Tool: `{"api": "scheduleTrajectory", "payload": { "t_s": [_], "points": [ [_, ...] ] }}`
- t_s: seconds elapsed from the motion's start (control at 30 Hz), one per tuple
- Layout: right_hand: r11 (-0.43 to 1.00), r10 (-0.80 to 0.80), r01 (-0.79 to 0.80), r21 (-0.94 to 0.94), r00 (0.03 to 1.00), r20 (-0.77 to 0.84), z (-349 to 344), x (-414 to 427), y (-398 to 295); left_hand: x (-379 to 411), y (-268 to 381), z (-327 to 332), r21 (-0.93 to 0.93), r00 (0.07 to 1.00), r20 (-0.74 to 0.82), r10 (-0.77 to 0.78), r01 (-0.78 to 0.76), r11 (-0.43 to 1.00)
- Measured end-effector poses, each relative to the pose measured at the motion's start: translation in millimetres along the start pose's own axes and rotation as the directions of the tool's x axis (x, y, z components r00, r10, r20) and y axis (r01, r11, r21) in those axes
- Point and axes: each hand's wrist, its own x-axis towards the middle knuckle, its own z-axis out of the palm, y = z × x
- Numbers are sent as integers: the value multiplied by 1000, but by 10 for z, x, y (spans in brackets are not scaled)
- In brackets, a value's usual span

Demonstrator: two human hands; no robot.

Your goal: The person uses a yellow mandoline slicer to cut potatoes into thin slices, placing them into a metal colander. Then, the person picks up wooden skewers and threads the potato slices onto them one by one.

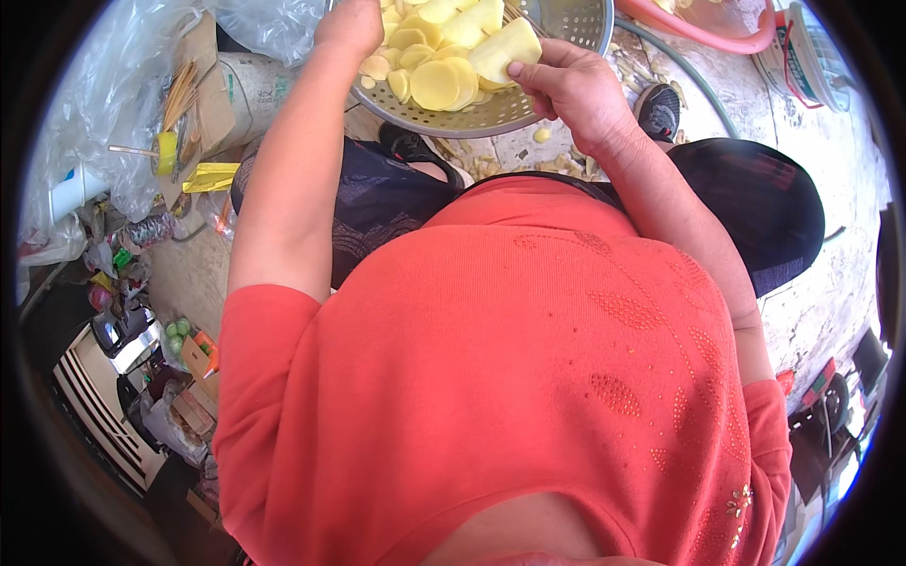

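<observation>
A metal colander (453,127) with a perforated wall stands in front of me, filled with pale yellow slices, apparently potato (435,85). Between the thumb and fingers of my right hand (577,92) is one large slice (506,51), held over the pile near the colander's right side. Thin wooden skewers (522,18) lie behind that slice. My left hand (350,28) is at the colander's left rim, fingers curled. The upper picture edge cuts it off, so whether it grips anything is hidden.
Peelings (559,164) litter the floor around my shoes (658,113). At upper right are a pink basin (736,39), a white bucket (800,64) and a green hose (690,78). Leftward lie bundled skewers (180,99), a yellow tape roll (165,153) and clear plastic sheeting (99,92).
</observation>
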Motion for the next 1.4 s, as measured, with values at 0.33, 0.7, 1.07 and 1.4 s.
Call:
{"api": "scheduleTrajectory", "payload": {
  "t_s": [0.33,0.7,1.07,1.4],
  "points": [
    [989,17,2,-147,992,128,104,-65,-60,-77,-448,-18,-933,981,101,-167,35,-359],
    [993,32,-15,-121,990,137,114,-109,-24,-172,-460,-4,-751,984,66,-163,-59,-657],
    [988,16,2,-157,994,111,101,-122,13,-370,-262,-89,-783,971,43,-234,-113,-611],
    [977,21,5,-213,993,118,116,-174,0,-401,-311,-46,-727,973,191,-126,54,-685]
  ]
}}
